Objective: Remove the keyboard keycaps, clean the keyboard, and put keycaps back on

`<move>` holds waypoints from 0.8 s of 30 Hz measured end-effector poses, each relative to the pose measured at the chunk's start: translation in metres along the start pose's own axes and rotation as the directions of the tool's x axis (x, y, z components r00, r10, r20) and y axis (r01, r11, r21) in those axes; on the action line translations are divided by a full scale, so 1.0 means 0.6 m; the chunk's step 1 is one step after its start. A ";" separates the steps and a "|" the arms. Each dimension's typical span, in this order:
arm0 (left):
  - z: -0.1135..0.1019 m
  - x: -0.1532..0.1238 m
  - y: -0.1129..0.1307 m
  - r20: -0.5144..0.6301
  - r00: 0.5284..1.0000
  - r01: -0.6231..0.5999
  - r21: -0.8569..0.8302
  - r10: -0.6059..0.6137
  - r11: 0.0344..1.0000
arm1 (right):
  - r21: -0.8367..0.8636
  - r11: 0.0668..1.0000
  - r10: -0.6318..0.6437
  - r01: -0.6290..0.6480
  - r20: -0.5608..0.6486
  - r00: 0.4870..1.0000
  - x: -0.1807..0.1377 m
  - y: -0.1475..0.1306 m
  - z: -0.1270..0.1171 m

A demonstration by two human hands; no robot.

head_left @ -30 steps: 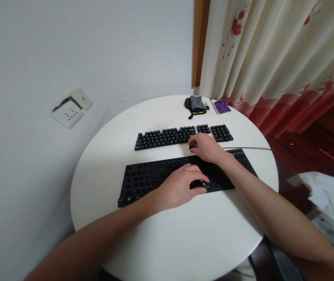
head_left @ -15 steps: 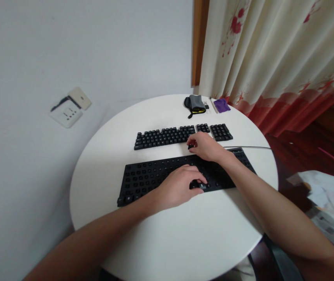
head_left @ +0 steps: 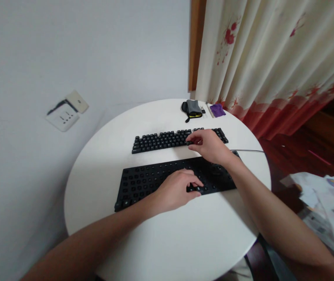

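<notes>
A black keyboard base (head_left: 143,182) with most of its keycaps off lies across the white round table. My left hand (head_left: 178,189) holds its front edge, thumb at the near side and fingers on top, beside a few keycaps still fitted in the bottom row. Behind the base, loose black keycaps (head_left: 161,141) are laid out in keyboard order. Over the right part of these rows is my right hand (head_left: 209,145), thumb and fingers closed around a small black keycap (head_left: 189,143). This hand hides some of the keycaps behind it.
At the table's (head_left: 96,164) back lie a grey and black pouch (head_left: 194,107), small tools (head_left: 203,110) and a purple cloth (head_left: 217,110). A cable (head_left: 250,150) runs off the right edge. Papers (head_left: 321,195) are at the right, a wall socket (head_left: 63,116) at the left.
My right hand has shifted slightly back from the base, to the near edge of the laid-out keycaps. My left hand stays on the base. The whole view has moved a little.
</notes>
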State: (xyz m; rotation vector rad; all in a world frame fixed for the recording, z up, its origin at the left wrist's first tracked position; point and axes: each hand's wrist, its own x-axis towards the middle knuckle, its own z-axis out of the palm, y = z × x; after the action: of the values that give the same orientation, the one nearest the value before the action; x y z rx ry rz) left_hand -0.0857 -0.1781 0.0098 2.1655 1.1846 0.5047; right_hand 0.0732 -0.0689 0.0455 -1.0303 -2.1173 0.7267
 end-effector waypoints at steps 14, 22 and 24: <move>0.010 -0.006 0.007 -0.064 0.998 -0.021 0.073 0.026 0.997 | 0.015 0.997 0.080 -0.080 -0.066 0.995 -0.245 0.019 0.022; 0.010 -0.005 0.008 -0.073 0.997 -0.026 0.062 0.031 0.998 | -0.002 1.000 -0.010 0.010 -0.086 0.996 -0.252 0.019 0.034; 0.010 -0.005 0.007 -0.070 0.997 -0.032 0.064 0.036 0.997 | -0.027 0.999 -0.035 0.033 -0.085 0.996 -0.253 0.019 0.036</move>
State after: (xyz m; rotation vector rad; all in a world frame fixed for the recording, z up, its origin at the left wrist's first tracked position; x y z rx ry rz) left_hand -0.0813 -0.1846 0.0079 2.2411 1.2184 0.5709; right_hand 0.1329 -0.1919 -0.0245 -1.0187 -2.0707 0.6298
